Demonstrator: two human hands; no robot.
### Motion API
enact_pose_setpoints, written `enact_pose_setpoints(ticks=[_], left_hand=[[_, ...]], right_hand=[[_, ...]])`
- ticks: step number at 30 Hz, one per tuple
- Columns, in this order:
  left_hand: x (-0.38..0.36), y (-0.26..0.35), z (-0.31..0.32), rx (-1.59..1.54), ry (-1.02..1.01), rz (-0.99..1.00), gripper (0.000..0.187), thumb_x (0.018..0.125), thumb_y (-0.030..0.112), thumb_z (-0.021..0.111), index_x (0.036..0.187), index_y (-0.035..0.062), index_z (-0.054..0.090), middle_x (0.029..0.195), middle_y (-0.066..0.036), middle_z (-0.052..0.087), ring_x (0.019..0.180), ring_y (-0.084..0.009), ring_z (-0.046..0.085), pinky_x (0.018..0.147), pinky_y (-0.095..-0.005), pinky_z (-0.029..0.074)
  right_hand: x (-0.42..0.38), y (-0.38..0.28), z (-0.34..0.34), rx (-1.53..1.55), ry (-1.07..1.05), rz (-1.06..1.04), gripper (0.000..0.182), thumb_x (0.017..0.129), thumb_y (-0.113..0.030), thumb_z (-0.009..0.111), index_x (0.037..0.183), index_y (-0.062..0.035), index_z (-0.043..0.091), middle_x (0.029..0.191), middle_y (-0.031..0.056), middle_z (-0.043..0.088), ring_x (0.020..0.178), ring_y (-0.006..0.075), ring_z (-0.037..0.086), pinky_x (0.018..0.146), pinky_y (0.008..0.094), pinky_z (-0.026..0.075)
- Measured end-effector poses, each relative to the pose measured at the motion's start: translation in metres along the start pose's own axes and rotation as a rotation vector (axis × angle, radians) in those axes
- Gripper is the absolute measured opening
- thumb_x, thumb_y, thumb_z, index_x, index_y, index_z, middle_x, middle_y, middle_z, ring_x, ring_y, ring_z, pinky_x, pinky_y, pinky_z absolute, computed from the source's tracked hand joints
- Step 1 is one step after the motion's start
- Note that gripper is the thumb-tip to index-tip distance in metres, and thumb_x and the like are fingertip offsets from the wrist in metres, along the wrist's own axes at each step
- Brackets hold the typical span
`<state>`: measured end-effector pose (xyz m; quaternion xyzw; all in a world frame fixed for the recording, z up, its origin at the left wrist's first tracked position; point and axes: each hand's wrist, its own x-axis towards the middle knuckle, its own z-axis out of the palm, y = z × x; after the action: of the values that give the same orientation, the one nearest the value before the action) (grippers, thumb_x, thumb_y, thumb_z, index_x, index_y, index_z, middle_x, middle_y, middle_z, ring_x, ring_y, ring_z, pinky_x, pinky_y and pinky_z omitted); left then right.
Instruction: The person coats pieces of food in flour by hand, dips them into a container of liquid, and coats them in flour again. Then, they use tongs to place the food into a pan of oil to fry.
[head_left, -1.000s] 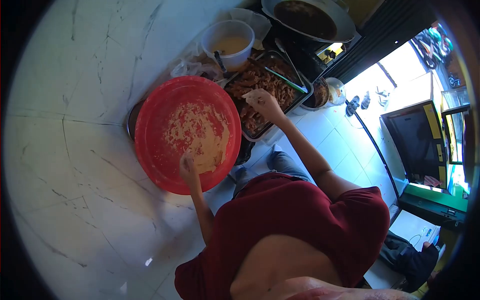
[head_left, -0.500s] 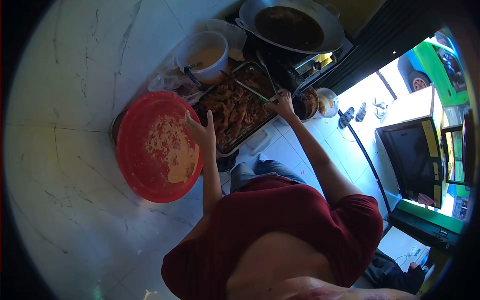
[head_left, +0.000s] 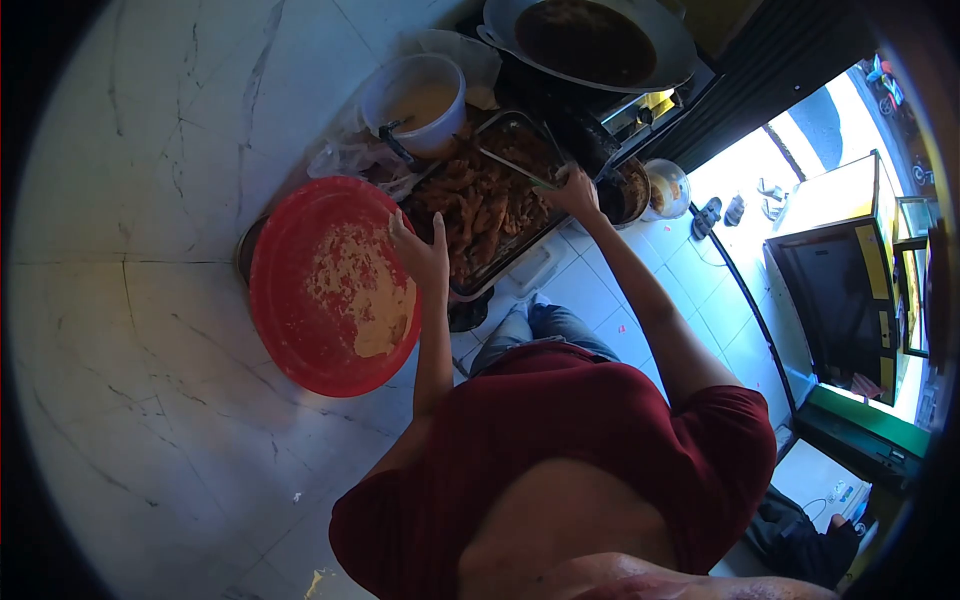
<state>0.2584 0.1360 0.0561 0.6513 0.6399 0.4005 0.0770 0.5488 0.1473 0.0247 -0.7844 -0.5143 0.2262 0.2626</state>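
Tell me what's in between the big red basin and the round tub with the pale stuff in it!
A crumpled clear plastic bag lies between the red basin and the round tub, as the head view shows.

The left part of the view is filled by pale tiles [head_left: 150, 330] with a marble pattern, on which grey veins and thin joints are seen. Light blue floor tiles [head_left: 600, 290] are laid in a square grid. At the upper right, a dark ribbed panel [head_left: 735, 115] is placed beside a bright opening [head_left: 810, 130], by which strong daylight is let in. Some slippers [head_left: 708, 215] are left on the floor near it. A cabinet [head_left: 835, 300] with a dark front and yellow edges is seen at the right, and a green ledge [head_left: 870, 425] is located near it.
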Motion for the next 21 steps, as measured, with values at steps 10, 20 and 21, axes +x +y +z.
enact_pose_setpoints(ticks=[10,20,21], left_hand=[[-0.014,0.020,-0.008,-0.155,0.034,0.237,0.041,0.088,0.021,0.058,0.121,-0.0003,0.045,0.129,-0.024,0.038,0.121,-0.0364,0.038,0.098,-0.0429,0.035],[-0.090,0.070,0.036,-0.641,-0.784,0.171,0.022,0.090,0.020,0.054,0.099,0.0011,0.062,0.093,-0.011,0.064,0.088,-0.0201,0.061,0.079,-0.0299,0.046],[-0.098,0.076,0.044,-0.627,-0.872,0.161,0.023,0.090,0.021,0.054,0.097,0.0015,0.062,0.091,-0.010,0.065,0.086,-0.0193,0.061,0.078,-0.0292,0.046]], right_hand=[[-0.018,0.001,-0.036,0.071,-0.009,0.020,0.079,0.059,-0.046,0.077,0.121,-0.0027,0.053,0.103,0.0187,0.063,0.096,0.0302,0.061,0.086,0.0373,0.047],[-0.098,0.015,-0.118,0.289,-0.024,-0.069,0.054,0.067,-0.029,0.072,0.116,-0.0079,0.059,0.102,0.0154,0.065,0.095,0.0275,0.063,0.085,0.0355,0.047],[-0.104,0.025,-0.129,0.295,-0.025,-0.070,0.049,0.070,-0.026,0.071,0.115,-0.0101,0.060,0.101,0.0142,0.065,0.094,0.0258,0.063,0.085,0.0343,0.047]])
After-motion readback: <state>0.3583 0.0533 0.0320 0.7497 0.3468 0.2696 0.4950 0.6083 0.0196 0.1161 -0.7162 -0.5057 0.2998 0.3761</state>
